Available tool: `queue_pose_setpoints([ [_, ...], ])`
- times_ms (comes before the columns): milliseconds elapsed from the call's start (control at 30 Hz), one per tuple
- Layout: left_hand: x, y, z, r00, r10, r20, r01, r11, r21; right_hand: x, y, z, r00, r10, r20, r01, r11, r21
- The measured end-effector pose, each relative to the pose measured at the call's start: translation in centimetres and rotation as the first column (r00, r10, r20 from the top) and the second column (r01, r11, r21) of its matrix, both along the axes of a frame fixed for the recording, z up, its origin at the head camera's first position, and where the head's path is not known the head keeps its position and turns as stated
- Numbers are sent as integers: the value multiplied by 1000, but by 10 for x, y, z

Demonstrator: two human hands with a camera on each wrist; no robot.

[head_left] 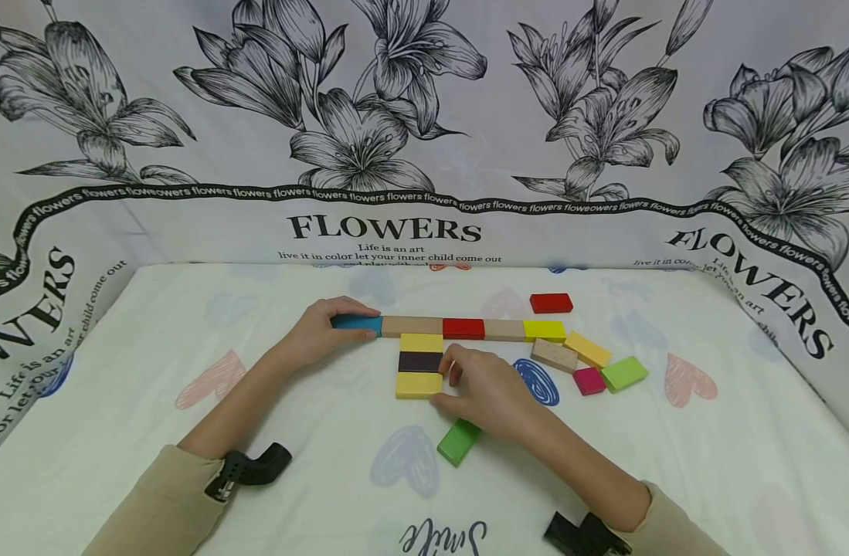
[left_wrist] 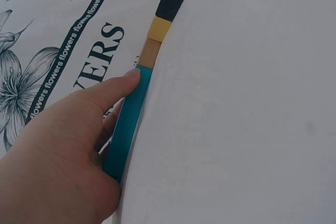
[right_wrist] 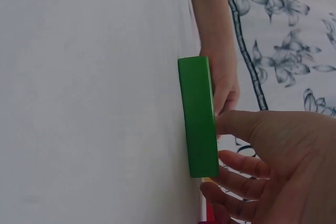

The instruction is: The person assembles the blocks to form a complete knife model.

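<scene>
My left hand point(head_left: 314, 332) grips a blue block point(head_left: 357, 324), thumb along its near side and fingers along the far side. That block is the left end of a row with a wooden block point(head_left: 412, 327), a red block point(head_left: 463, 329), another wooden block point(head_left: 504, 330) and a yellow block point(head_left: 544, 331). Against the near side of the row lie a yellow block point(head_left: 421, 342), a dark block point(head_left: 420, 361) and a nearer yellow block point(head_left: 419, 385). At this last one's right end my right hand point(head_left: 490, 390) holds on with curled fingers and thumb.
A green block point(head_left: 459, 442) lies just nearer than my right hand. To the right sit a loose wooden block point(head_left: 554, 355), a yellow one point(head_left: 587, 349), a pink one point(head_left: 589, 381) and a light green one point(head_left: 624, 374). Behind the row rests a red block point(head_left: 551, 303). Flowered cloth point(head_left: 396, 208) rises at the back.
</scene>
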State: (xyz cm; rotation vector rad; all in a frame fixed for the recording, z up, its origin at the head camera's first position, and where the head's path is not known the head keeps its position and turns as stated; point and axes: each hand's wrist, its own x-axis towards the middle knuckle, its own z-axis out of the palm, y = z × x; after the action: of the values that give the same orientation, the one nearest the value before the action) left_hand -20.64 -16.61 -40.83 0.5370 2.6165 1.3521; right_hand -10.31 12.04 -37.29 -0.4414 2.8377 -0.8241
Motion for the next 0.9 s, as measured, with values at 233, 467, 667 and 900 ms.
queue_pose_setpoints([
  [233, 0, 0, 0, 1000, 5, 4, -5, 1000, -11, -1, 1, 1, 1000, 16, 16, -16, 1000, -13],
  [467, 0, -1, 1, 1000, 7, 1, -7, 1000, -14, -4, 6, 0, 985, 166, 50, -162, 983, -84],
  [667, -1, -1, 0, 1000, 1, -8, -1, 1000, -19, -4, 9, -1, 962, 263, 71, -255, 961, -108],
  [900, 0, -1, 0, 1000, -2, -7, 1, 1000, -14, -4, 11, 0, 962, 266, 66, -261, 963, -72],
])
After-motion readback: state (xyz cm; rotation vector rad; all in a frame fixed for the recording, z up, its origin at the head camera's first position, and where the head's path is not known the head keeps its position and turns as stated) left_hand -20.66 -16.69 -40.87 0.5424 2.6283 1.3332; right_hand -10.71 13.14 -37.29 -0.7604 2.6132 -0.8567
